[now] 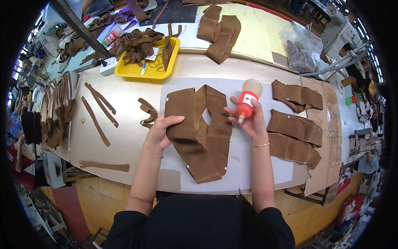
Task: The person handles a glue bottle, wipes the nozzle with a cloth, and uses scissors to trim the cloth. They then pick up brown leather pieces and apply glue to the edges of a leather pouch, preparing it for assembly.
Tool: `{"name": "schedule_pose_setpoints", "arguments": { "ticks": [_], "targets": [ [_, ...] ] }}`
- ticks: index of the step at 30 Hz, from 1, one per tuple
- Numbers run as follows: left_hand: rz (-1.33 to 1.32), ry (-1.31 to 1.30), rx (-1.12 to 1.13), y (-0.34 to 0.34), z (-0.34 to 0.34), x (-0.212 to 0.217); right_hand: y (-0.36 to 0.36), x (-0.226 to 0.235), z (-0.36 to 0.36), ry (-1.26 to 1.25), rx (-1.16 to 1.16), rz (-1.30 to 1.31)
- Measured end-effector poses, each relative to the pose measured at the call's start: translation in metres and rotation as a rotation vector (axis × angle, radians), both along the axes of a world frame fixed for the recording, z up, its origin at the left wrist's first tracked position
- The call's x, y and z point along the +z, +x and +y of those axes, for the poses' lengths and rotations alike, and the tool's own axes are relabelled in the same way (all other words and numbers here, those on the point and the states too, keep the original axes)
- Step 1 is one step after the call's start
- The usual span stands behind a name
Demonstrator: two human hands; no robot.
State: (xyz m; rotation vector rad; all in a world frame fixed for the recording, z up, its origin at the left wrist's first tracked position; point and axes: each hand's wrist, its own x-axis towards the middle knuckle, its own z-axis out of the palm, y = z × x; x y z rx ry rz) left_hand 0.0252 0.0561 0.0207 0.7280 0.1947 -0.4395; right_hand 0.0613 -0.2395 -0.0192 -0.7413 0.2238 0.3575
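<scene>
A broad brown strip of leather-like material (186,143), folded into a loop with small white tabs at its edges, is in front of me. My left hand (162,129) grips its left edge, thumb on top and fingers underneath. In my right hand (251,118) is a red and clear squeeze bottle (248,99), its nozzle tipped down toward me. The bottle is beside the strip's right edge, apart from it. A small curled brown strip (146,108) rests just left of my left hand.
Brown bands (296,96) lie at the right by a cardboard sheet (329,145). Narrow strips (95,120) are spread on the left, near a hanging bundle (58,112). A yellow tray (145,74) of brown pieces and a power strip (108,66) stand at the back.
</scene>
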Motion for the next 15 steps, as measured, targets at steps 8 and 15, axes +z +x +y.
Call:
{"name": "schedule_pose_setpoints", "arguments": {
  "ticks": [8, 15],
  "targets": [
    [0.063, 0.005, 0.061, -0.007, 0.0, -0.024, 0.012, -0.003, 0.025, 0.058, -0.086, 0.142],
    [0.037, 0.125, -0.028, -0.008, -0.01, -0.027, -0.007, -0.001, -0.01, -0.023, -0.361, -0.002]
  ]
}}
